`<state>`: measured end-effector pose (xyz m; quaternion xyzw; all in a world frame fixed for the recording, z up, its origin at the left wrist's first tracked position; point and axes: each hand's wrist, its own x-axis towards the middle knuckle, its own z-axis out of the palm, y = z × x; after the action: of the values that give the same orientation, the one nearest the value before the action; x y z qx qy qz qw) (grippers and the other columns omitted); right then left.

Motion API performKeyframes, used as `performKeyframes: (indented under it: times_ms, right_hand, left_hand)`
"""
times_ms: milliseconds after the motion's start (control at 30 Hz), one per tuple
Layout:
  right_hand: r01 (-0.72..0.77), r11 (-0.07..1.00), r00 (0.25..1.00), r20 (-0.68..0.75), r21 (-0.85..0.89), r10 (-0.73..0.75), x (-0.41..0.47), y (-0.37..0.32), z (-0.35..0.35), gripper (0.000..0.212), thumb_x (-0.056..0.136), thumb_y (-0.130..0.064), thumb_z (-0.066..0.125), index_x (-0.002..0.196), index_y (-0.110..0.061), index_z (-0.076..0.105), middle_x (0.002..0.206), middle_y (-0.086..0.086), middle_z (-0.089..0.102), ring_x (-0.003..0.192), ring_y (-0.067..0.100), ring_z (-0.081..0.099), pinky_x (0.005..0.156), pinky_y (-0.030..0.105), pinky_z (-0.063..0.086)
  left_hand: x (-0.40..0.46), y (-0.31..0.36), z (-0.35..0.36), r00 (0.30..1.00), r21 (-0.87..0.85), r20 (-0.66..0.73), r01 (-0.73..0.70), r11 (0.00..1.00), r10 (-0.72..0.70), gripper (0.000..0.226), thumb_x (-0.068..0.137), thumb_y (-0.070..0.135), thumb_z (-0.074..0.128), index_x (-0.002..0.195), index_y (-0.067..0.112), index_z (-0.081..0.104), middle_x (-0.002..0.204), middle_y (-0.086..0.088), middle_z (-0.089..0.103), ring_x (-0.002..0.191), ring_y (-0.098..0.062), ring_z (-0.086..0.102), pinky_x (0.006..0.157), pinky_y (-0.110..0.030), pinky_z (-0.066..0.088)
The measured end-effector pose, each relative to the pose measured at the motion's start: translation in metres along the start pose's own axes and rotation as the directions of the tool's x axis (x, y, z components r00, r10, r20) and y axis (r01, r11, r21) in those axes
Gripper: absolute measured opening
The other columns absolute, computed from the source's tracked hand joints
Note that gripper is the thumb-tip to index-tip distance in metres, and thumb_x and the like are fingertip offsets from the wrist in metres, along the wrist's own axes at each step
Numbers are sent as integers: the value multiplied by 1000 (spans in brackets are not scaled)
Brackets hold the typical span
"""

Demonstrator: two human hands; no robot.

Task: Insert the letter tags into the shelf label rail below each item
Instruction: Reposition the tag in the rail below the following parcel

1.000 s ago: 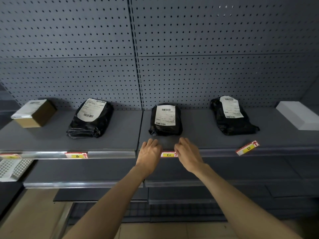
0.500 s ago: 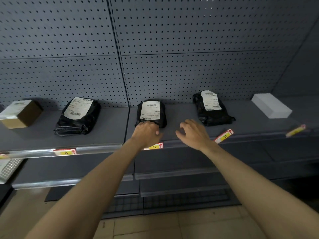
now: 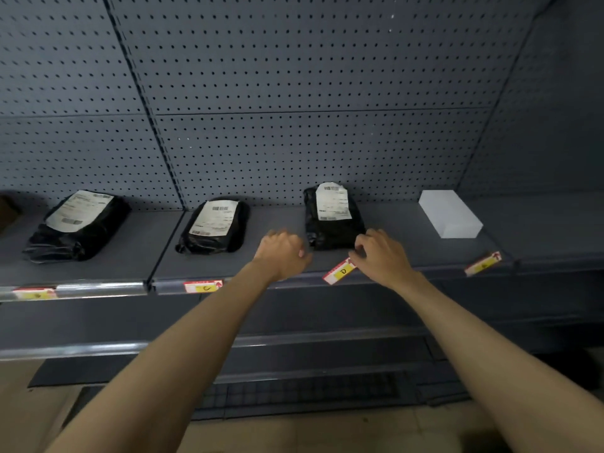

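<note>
The tag marked D [image 3: 339,272] lies tilted on the shelf's front edge below the right black parcel [image 3: 331,217]. My right hand [image 3: 382,255] touches the tag's upper right end with its fingertips, fingers curled. My left hand [image 3: 282,253] hovers just left of that parcel, loosely closed and holding nothing. The tag marked C [image 3: 203,286] sits in the label rail [image 3: 101,289] below the middle black parcel [image 3: 217,225]. Another tag [image 3: 34,293] sits in the rail under the left black parcel [image 3: 78,223]. A further tag [image 3: 483,263] lies tilted on the edge below the white box [image 3: 449,213].
A grey pegboard wall [image 3: 294,93] backs the shelf [image 3: 130,256]. A brown box [image 3: 8,210] shows at the far left edge. Lower shelves [image 3: 294,341] and a tiled floor [image 3: 294,433] lie below my arms.
The view has shifted right. Both hands left the C tag, now seated in the rail, and moved right; my right hand has reached the D tag.
</note>
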<state>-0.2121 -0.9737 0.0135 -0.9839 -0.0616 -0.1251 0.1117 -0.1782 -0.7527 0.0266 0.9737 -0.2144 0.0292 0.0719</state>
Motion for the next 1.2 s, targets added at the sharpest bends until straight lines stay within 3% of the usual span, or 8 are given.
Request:
performKeyframes:
  times_ms: [200, 433, 633, 800, 933, 1067, 1200]
  right_hand:
    - [87, 996, 996, 33, 28, -88, -3, 30, 19, 21, 90, -31, 61, 101, -13, 62, 100, 5, 60, 92, 21, 56, 71, 38, 54]
    - [175, 983, 983, 44, 48, -177, 1, 32, 46, 19, 92, -17, 58, 111, -15, 58, 106, 5, 57, 96, 22, 55, 70, 36, 53]
    - [181, 982, 983, 19, 49, -182, 2, 40, 57, 8, 95, -17, 55, 102, -14, 56, 100, 4, 58, 89, 21, 56, 68, 37, 52]
    - [173, 985, 984, 25, 26, -174, 0, 48, 60, 3, 93, -10, 56, 93, -9, 59, 94, 7, 59, 84, 23, 56, 68, 40, 53]
    - [146, 989, 989, 36, -3, -146, -4, 51, 66, 5, 87, -5, 63, 83, -6, 62, 90, 10, 58, 81, 25, 56, 62, 38, 50]
    - [150, 987, 986, 76, -51, -145, -8, 51, 69, 2, 89, -8, 62, 87, -8, 64, 94, 8, 59, 84, 21, 56, 68, 34, 51]
    - [133, 991, 989, 63, -12, -132, -7, 57, 52, 10, 89, -16, 62, 92, -7, 64, 97, 7, 60, 90, 22, 57, 73, 34, 52]
  left_hand:
    - [8, 41, 32, 1000, 21, 2, 21, 1000, -21, 21, 88, 30, 50, 86, 15, 65, 99, -11, 67, 103, -28, 56, 93, -38, 41]
    - [21, 46, 84, 997, 83, -31, 74, 994, -72, 24, 88, 34, 59, 102, 17, 69, 110, -6, 63, 111, -24, 50, 93, -36, 41]
    - [19, 53, 107, 979, -4, -180, 102, 995, -101, 16, 92, 19, 53, 99, 15, 67, 107, -6, 60, 102, -25, 50, 84, -35, 40]
    - [25, 51, 100, 979, 106, -195, -39, 994, 60, 10, 90, 14, 56, 94, 12, 65, 100, -7, 61, 95, -26, 52, 80, -36, 41]
    - [28, 50, 99, 980, 115, -177, -72, 991, 92, 4, 79, 10, 68, 77, 12, 66, 85, -7, 64, 83, -27, 57, 69, -37, 46]
    - [30, 51, 101, 987, 143, -103, -106, 984, 122, 11, 86, 10, 59, 93, 13, 67, 99, -7, 63, 98, -27, 53, 80, -37, 44]
    - [36, 55, 84, 987, 69, -104, -117, 991, 124, 21, 91, 23, 50, 102, 13, 65, 108, -8, 61, 107, -27, 52, 89, -38, 42]
